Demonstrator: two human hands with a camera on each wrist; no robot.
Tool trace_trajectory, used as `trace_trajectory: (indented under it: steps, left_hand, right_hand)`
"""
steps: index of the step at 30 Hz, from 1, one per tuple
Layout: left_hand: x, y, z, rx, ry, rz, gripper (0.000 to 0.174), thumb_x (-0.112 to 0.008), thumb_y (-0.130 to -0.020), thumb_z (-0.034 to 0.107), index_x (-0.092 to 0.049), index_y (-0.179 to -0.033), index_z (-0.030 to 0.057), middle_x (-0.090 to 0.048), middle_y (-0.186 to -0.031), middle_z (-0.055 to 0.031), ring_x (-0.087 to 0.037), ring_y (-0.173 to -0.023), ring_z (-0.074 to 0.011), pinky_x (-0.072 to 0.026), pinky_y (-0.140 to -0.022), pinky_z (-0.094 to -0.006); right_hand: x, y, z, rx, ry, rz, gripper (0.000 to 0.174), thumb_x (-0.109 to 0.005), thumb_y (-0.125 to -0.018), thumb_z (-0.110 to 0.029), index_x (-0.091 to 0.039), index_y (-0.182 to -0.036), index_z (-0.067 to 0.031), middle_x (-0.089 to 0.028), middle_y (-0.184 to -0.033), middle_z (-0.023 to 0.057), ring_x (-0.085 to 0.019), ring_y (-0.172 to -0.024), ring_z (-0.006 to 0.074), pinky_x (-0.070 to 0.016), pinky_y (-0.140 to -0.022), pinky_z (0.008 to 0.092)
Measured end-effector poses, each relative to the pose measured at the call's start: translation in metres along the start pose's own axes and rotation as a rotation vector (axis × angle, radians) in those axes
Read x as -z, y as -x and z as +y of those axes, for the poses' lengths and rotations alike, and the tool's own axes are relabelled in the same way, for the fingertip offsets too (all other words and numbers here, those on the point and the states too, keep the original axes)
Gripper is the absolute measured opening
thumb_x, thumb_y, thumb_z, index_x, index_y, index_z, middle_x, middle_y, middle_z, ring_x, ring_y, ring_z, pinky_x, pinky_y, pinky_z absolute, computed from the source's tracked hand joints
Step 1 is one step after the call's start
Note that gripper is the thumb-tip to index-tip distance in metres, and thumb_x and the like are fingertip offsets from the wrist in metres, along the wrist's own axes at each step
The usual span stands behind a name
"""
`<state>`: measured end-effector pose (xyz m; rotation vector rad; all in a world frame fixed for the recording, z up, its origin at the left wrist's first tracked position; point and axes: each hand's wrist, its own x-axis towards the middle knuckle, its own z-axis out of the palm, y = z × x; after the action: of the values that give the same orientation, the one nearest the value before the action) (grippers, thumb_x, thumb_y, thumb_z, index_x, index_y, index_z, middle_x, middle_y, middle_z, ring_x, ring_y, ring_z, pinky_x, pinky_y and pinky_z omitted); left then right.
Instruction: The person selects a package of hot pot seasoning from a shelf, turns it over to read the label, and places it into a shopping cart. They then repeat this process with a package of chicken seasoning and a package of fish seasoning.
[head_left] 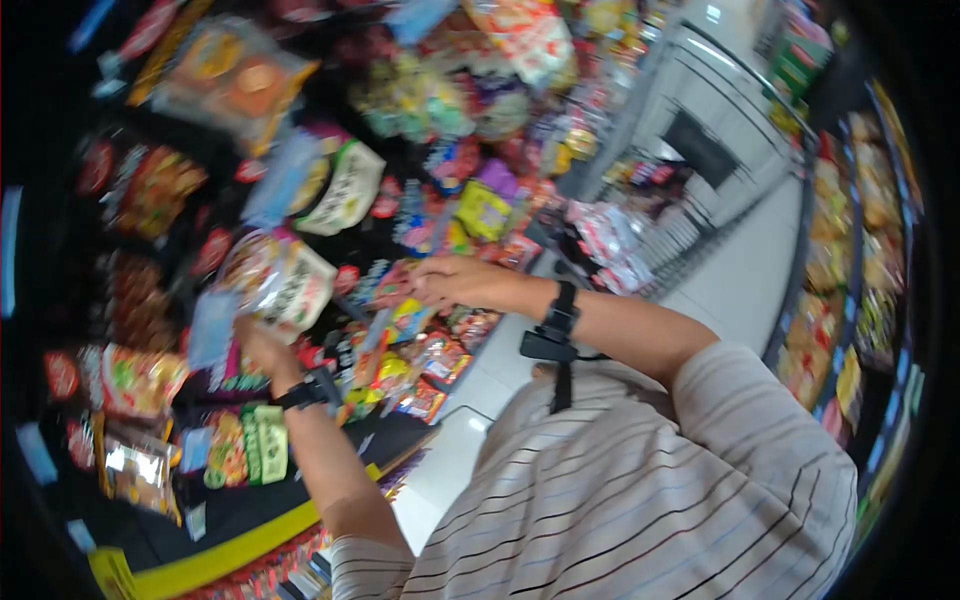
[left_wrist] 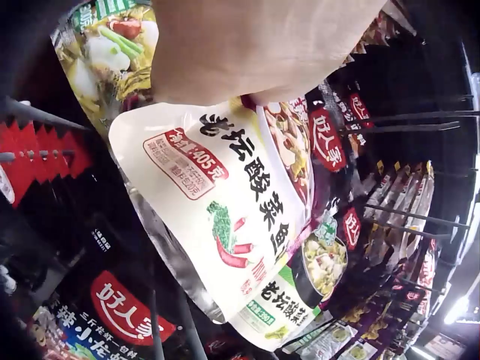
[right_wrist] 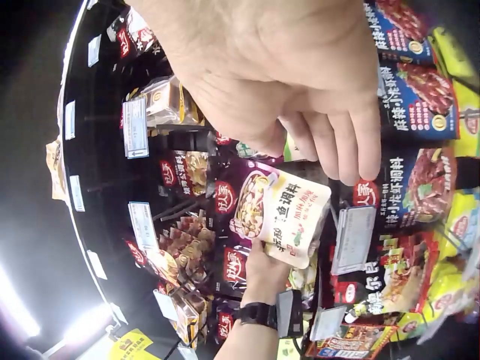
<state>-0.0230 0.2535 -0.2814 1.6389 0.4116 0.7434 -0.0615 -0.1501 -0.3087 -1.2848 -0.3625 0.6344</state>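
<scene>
A pickled-fish seasoning packet [head_left: 305, 290] with a white label and a purple edge is at the rack. My left hand [head_left: 262, 345] holds it by its lower edge, as the right wrist view also shows. In the left wrist view that hand [left_wrist: 262, 45] covers the top of the packet [left_wrist: 202, 202], and a similar packet [left_wrist: 274, 315] hangs behind. My right hand [head_left: 445, 280] is to the right of the held packet, near hanging crayfish seasoning packets [right_wrist: 420, 187]. Its fingers [right_wrist: 341, 142] extend nearly straight, with nothing seen in them.
A shopping cart [head_left: 690, 230] with several packages in it stands at the upper right. Price tags [right_wrist: 136, 127] and metal hooks stick out from the black rack. Another shelf of packaged goods [head_left: 825, 230] runs along the far right. Yellow edging [head_left: 250, 545] lines the rack's lower edge.
</scene>
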Motion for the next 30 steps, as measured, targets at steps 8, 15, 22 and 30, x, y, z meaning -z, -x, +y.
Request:
trace_trajectory:
  steps: [8, 15, 22, 30]
  left_hand:
    - [-0.033, 0.02, 0.039, -0.129, -0.049, -0.172, 0.048, -0.042, -0.101, 0.027, -0.047, -0.13, -0.0113, -0.054, -0.126, -0.0234, -0.057, -0.112, -0.0309, -0.0507, -0.094, -0.0426]
    - [-0.005, 0.009, 0.006, -0.001, -0.122, -0.32, 0.054, -0.045, -0.103, 0.03, -0.039, -0.137, -0.0111, -0.049, -0.133, -0.0232, -0.052, -0.123, -0.0328, -0.041, -0.108, -0.043]
    - [-0.022, 0.151, 0.07, 0.009, -0.272, -0.188, 0.056, -0.047, -0.102, 0.033, -0.042, -0.139, -0.008, -0.054, -0.131, -0.0198, -0.054, -0.123, -0.0271, -0.0444, -0.104, -0.0396]
    - [-0.098, 0.31, 0.103, 0.148, -0.233, -0.263, 0.05, -0.046, -0.104, 0.034, -0.047, -0.135, -0.0054, -0.057, -0.129, -0.0206, -0.057, -0.121, -0.0276, -0.0442, -0.102, -0.0391]
  right_hand:
    - [0.061, 0.088, 0.024, -0.126, -0.167, 0.128, 0.029, -0.055, -0.098, -0.023, -0.056, -0.12, -0.0032, -0.067, -0.109, 0.0145, -0.068, -0.094, 0.0215, -0.0567, -0.081, 0.0324]
    - [0.11, 0.182, 0.044, -0.222, -0.176, 0.397, 0.029, -0.053, -0.098, -0.028, -0.06, -0.11, -0.0028, -0.069, -0.103, 0.0154, -0.07, -0.09, 0.0262, -0.0577, -0.075, 0.0361]
    - [0.169, 0.254, 0.069, -0.364, -0.177, 0.528, 0.035, -0.056, -0.096, -0.032, -0.061, -0.108, 0.0004, -0.07, -0.1, 0.0169, -0.071, -0.088, 0.0266, -0.0592, -0.073, 0.0368]
    - [0.278, 0.303, 0.029, -0.367, -0.107, 0.721, 0.038, -0.058, -0.094, -0.03, -0.06, -0.112, 0.0025, -0.07, -0.105, 0.0174, -0.071, -0.092, 0.0272, -0.0589, -0.078, 0.0364]
